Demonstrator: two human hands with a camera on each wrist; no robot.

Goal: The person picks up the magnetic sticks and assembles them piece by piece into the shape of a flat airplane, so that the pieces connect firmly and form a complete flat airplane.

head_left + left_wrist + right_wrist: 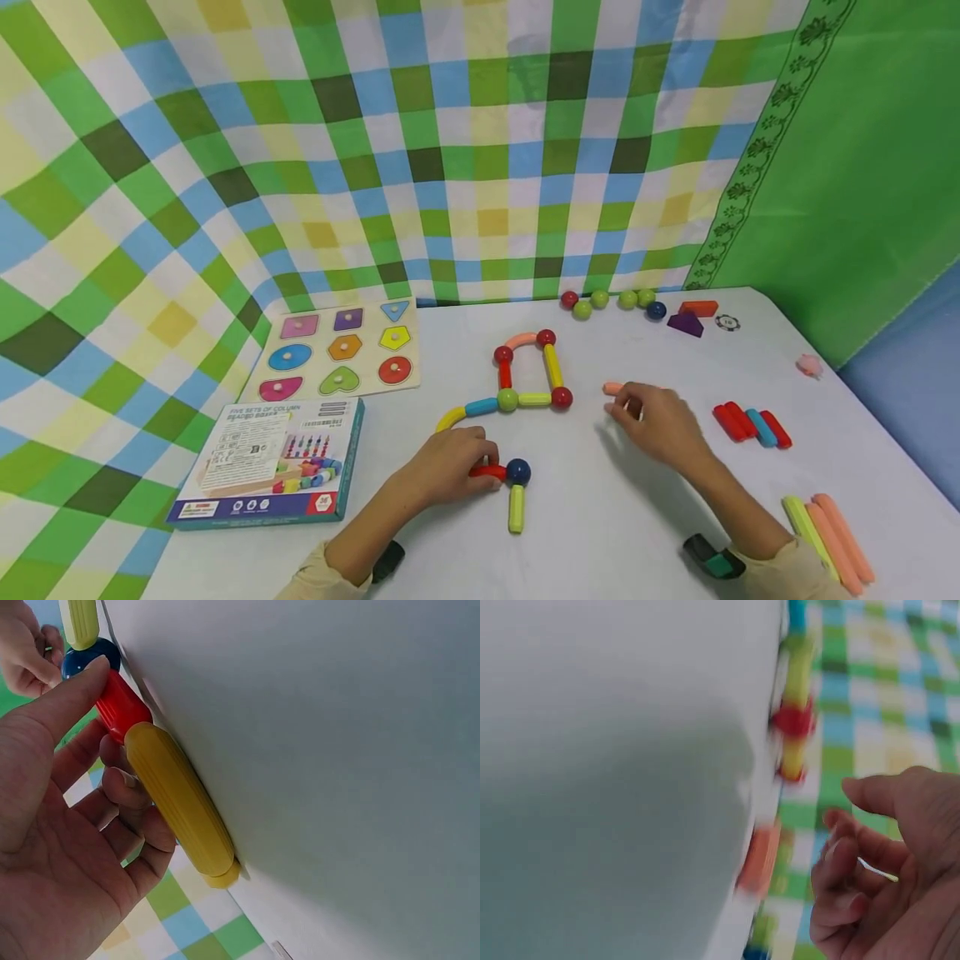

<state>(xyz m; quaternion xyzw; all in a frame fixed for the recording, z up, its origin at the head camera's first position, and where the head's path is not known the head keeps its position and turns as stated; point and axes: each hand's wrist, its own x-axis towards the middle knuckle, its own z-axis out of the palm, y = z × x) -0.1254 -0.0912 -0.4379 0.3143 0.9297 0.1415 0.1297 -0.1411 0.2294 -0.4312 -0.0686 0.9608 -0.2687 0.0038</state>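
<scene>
My left hand pinches a short red rod between thumb and fingers. One end of that rod meets a dark blue ball, from which a light green rod extends toward me. A curved yellow rod runs from the red rod's other end in the left wrist view. Loosely bent and holding nothing, my right hand is beside a salmon-coloured rod. Beyond both hands, rods and balls form a closed loop, including a green ball and a yellow rod; a blue rod branches left.
At the left lie a wooden shape puzzle and a boxed toy. Loose balls line the back edge. Short red and blue rods and long rods lie at right, with a small pink figure near the edge.
</scene>
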